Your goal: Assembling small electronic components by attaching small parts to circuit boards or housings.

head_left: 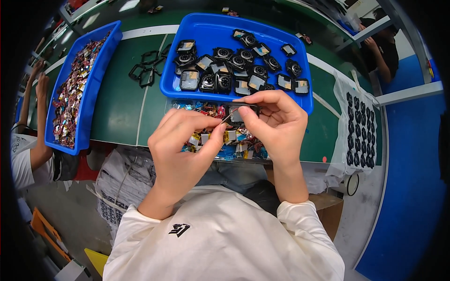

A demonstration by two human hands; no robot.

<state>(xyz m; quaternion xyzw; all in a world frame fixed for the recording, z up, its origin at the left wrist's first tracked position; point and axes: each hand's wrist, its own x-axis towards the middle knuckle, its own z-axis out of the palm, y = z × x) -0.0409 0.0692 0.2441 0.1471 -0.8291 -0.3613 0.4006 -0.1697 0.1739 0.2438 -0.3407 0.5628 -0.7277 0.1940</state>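
My left hand (180, 140) is closed in a pinch on a thin, slender strip (228, 116) whose exact kind I cannot make out. Its tip meets the black smartwatch case (236, 116) that my right hand (276, 119) grips between thumb and fingers. The inside of the case looks pale grey. Beneath both hands lies a spread of small electronic parts (243, 146) with wires, silver battery-like blocks and blue film. Just beyond is a blue tray (262, 23) of black watch cases (240, 58), some showing round sensor backs, others pale insides.
To the left stands a long blue bin (93, 93) heaped with small wired parts. Several empty black frames (146, 72) lie on the green table (115, 103). A white sheet with rows of black pieces (361, 129) sits at the right. Other people work at far left and upper right.
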